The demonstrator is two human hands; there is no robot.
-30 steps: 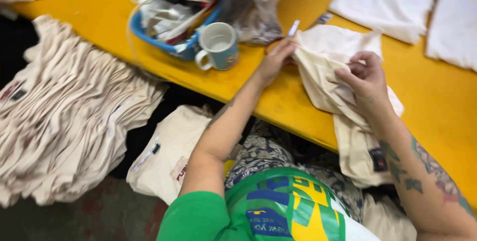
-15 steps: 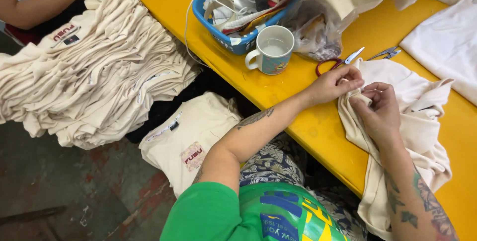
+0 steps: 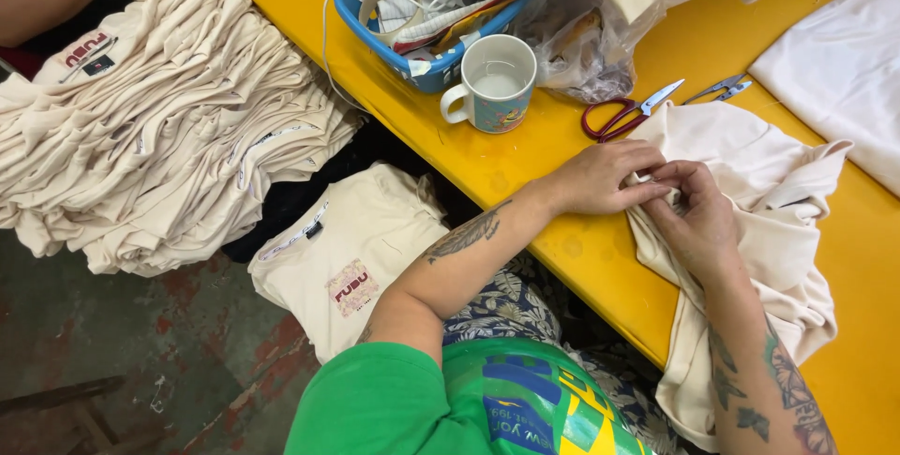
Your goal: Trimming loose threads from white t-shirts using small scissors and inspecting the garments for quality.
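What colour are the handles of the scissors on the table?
Red, on the scissors, seen in the head view.

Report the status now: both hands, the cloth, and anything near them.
Left hand and right hand pinch the cream fabric garment. Red-handled scissors lie just beyond, untouched.

- A garment workshop: cream shirts (image 3: 159, 127) lie stacked in a deep pile beside a long yellow worktable (image 3: 553, 150).
- Red-handled scissors (image 3: 630, 112) and small thread snips (image 3: 719, 89) rest on the tabletop.
- A blue basket (image 3: 427, 66) of odds and ends and a mug (image 3: 494, 85) sit near the cut fabric (image 3: 759, 193).
- The floor (image 3: 112, 352) below is worn, stained concrete.
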